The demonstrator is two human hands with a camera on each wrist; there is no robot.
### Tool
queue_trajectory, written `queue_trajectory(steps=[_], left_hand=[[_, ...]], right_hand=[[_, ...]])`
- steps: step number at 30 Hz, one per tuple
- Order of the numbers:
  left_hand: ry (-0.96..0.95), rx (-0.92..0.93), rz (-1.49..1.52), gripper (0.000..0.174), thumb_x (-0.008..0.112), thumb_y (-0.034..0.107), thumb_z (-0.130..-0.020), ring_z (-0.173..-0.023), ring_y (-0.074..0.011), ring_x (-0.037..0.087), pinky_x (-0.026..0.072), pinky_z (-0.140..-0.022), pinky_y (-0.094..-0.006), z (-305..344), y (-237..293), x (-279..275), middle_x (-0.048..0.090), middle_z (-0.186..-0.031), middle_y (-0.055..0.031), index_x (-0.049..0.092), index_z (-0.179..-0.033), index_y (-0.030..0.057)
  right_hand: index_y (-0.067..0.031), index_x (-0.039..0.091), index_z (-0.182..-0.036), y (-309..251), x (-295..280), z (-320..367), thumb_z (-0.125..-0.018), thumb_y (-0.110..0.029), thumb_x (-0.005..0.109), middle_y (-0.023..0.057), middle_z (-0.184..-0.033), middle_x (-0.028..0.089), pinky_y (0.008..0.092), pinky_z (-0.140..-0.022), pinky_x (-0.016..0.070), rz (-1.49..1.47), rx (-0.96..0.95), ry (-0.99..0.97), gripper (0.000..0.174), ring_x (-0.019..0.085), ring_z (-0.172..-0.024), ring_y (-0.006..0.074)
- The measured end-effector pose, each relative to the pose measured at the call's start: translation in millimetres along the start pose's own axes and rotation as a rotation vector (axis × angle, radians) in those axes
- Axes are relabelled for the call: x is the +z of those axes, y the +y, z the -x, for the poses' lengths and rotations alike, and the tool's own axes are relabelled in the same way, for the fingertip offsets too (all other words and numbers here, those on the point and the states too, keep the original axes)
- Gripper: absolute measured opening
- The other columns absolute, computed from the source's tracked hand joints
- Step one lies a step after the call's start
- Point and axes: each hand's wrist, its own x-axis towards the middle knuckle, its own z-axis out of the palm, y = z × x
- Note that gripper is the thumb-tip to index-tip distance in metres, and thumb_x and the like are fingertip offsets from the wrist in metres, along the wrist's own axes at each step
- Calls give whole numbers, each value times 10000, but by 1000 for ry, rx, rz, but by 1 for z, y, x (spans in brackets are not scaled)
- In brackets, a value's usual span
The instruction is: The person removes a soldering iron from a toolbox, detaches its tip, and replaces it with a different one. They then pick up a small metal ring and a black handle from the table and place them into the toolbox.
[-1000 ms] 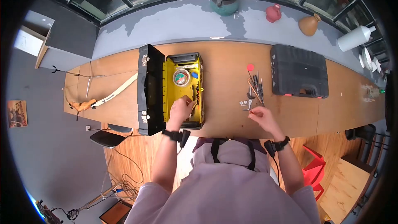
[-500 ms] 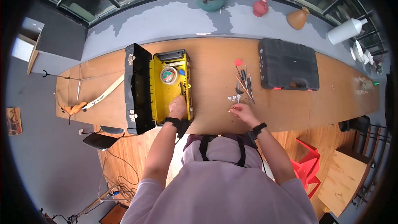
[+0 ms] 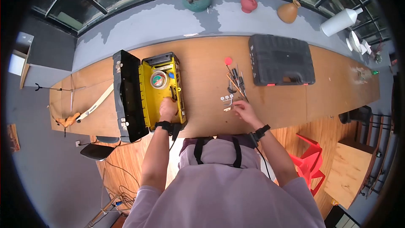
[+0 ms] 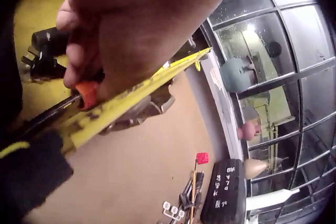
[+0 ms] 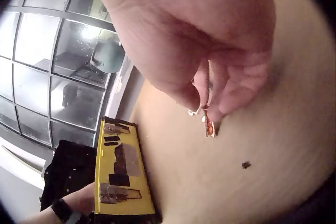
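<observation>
Unreadable lettering on bow (image 3: pixel 100 100) and black case (image 4: pixel 224 192)

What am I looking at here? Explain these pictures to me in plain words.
There is no robot: a person works with bare hands. One picture comes from a camera on the head, looking down; the other two come from cameras on the wrists.

On the table lie an open toolbox, a black case, some tools and a bow. The left hand reaches into the toolbox, its fingers near an orange thing; whether it grips that is unclear. The right hand pinches a small, partly red piece above the table.
</observation>
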Motion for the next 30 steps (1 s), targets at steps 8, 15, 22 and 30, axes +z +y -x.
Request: queue_trajectory(steps=[8,15,22,30], left_hand=[[78,92,-117,159,665,154,-844,-972,-364,724,594,-833,-440,-3,-10,16,733,-991,-233,759,-929,59],[89,-15,-75,161,631,130,-884,-960,-344,733,596,-829,-429,-10,-7,37,736,-993,-228,764,-912,45],[-44,-38,318,313,753,294,-808,-803,-325,737,566,-732,-399,-12,-22,21,739,-860,-216,758,-904,-4],[61,66,934,132,754,93,-801,-551,-44,515,398,-516,-239,61,-31,-51,604,-628,11,641,-799,25]], right_hand=[[-152,650,-1206,-3,-5,7,-996,-217,613,-12,-946,689,221,-570,471,-39,31,-17,222,607,-738,62],[-146,659,-1189,-21,1,20,-1004,-209,600,-13,-949,690,216,-584,472,28,63,-33,204,600,-741,58],[-131,662,-1175,-30,4,26,-1013,-217,600,-10,-919,691,214,-579,468,-39,37,-53,194,597,-739,57],[-131,658,-1187,-96,20,43,-1014,-217,601,-23,-959,687,212,-601,469,-20,-38,-83,202,602,-794,53]])
